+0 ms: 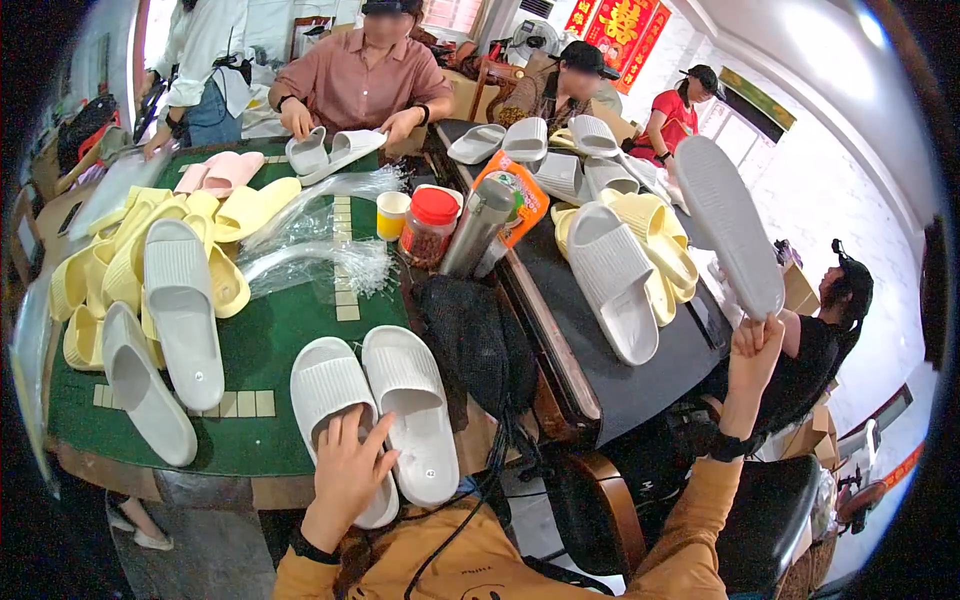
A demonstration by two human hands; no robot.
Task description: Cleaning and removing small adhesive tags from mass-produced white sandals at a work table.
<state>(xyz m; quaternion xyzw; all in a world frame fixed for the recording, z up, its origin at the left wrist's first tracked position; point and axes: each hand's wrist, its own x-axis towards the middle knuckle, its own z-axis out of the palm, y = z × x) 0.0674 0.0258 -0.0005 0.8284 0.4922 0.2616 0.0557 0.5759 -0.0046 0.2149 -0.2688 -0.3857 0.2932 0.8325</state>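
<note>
- Slipper (728, 225), grey, is raised off to the right with its broad ribbed face in view, its lower end in the right hand (757, 348).
- Right hand: fingers and thumb are closed on that end, pinching it; the forearm reaches up from the lower edge.
- Left hand (340, 485): fingers are spread over the near pair (412, 382), most at the strap opening of its left slipper, one touching the right. Whether they grip, I cannot tell.
- Near pair: grey, side by side at the near edge of the green mat (275, 345), straps away from the person, heels toward them.
- Yellow slippers (130, 265) lie heaped on the left of the mat; two loose grey slippers (190, 300) rest against and before the heap.
- Pink slippers (232, 172) lie behind, with clear bags (312, 265) to their right.
- Cup (392, 218), red-lidded jar (430, 228), flask (478, 230) and orange pouch (522, 200) stand in a row beside the mat; black cloth (470, 335) lies nearer.
- Dark table (640, 400), on the right, bears more grey and yellow slippers.
- Co-worker (362, 75) across the mat has both hands on another grey pair (350, 155).
</note>
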